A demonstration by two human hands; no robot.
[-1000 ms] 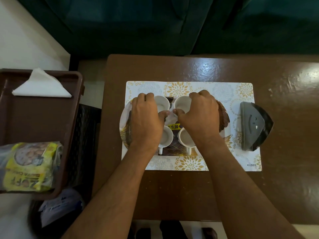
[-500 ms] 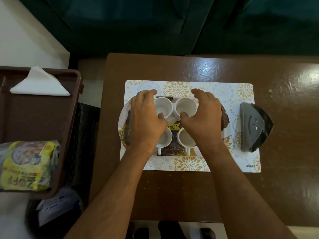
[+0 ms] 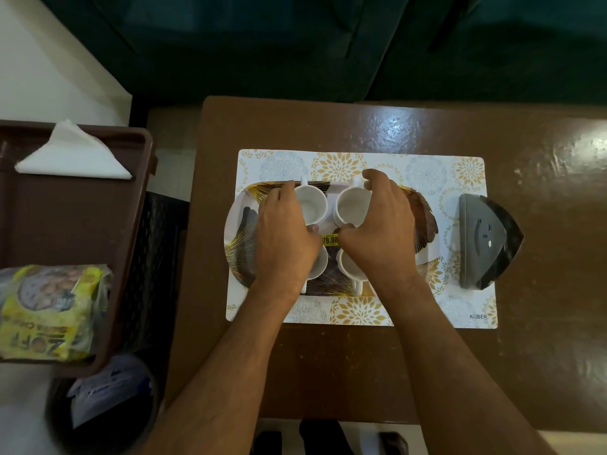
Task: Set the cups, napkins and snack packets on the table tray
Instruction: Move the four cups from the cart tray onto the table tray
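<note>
Sitting on the table [image 3: 328,372], a tray [image 3: 423,221] holds four white cups. The left hand [image 3: 285,238] curls around the cup [image 3: 312,205] at 11 o'clock on the tray, thumb at its near rim. The right hand [image 3: 381,231] wraps the other far cup [image 3: 351,206] at 1 o'clock. Two near cups [image 3: 348,266] hide partly under the hands. At 9 o'clock, well apart, a brown bin [image 3: 131,257] holds a napkin [image 3: 72,156] and a yellow packet [image 3: 46,310]. A grey holder [image 3: 486,241] lies at 3 o'clock.
</note>
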